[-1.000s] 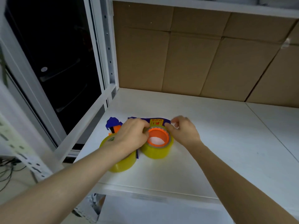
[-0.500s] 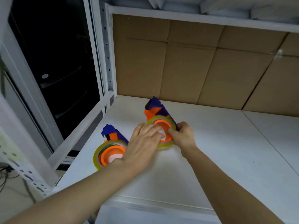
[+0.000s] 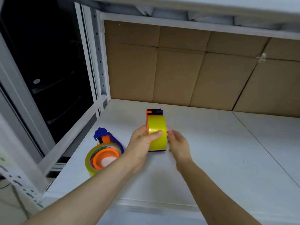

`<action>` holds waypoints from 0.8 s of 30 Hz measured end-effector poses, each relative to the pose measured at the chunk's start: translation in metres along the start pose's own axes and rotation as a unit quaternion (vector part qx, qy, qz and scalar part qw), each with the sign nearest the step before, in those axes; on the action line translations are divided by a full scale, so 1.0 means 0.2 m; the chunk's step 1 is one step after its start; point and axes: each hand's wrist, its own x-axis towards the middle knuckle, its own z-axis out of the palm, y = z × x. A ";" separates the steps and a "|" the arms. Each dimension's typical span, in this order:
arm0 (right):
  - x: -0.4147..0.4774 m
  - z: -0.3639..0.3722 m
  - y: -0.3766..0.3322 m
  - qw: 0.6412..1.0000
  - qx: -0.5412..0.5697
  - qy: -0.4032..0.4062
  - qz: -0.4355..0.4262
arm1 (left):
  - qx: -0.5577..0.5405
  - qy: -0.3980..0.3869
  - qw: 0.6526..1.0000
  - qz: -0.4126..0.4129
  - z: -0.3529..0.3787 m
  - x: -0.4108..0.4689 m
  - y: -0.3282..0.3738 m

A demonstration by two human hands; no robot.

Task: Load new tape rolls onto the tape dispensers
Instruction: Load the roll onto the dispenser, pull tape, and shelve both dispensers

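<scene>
From the head camera, the left hand [image 3: 141,143] gripped a yellow tape roll [image 3: 157,132] mounted on a blue and orange dispenser [image 3: 154,112]. The thumb lay across the roll's outer face and the fingers were curled behind its left side. Roll and dispenser were held on edge above the white shelf [image 3: 211,151], near its middle, with the dispenser's head pointing away from the person.

The right hand [image 3: 177,143] was just beside the right side of the roll with its fingers loosely extended and holding nothing. It was blurred, so I could not tell whether the fingertips touched the roll.

To the left, near the shelf's front corner, a second dispenser [image 3: 103,137] lay flat on its side. It carried a second tape roll [image 3: 90,161] around its orange hub, apart from both hands.

Brown cardboard [image 3: 178,70] lined the back of the shelf, and a white perforated upright [image 3: 99,62] stood at the left rear corner.
</scene>
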 end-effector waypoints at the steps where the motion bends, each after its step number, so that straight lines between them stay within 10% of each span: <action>1: -0.02 -0.03 -0.02 0.999 0.027 0.025 -0.038 | -0.002 -0.003 1.000 -0.007 0.00 0.00 0.00; 7: -0.13 -0.10 -0.02 0.969 0.128 -0.170 -0.122 | 0.014 0.018 1.000 -0.021 0.00 0.01 -0.03; 17: -0.15 -0.05 0.14 0.976 -0.064 -0.050 -0.200 | 0.030 0.064 0.996 -0.063 -0.02 0.03 -0.08; 21: -0.10 -0.05 0.00 0.993 0.102 -0.048 -0.042 | 0.039 0.066 0.994 -0.078 -0.03 0.04 -0.08; 24: -0.03 -0.01 -0.07 0.998 0.026 -0.046 -0.038 | 0.061 0.053 0.995 -0.063 -0.02 0.04 -0.11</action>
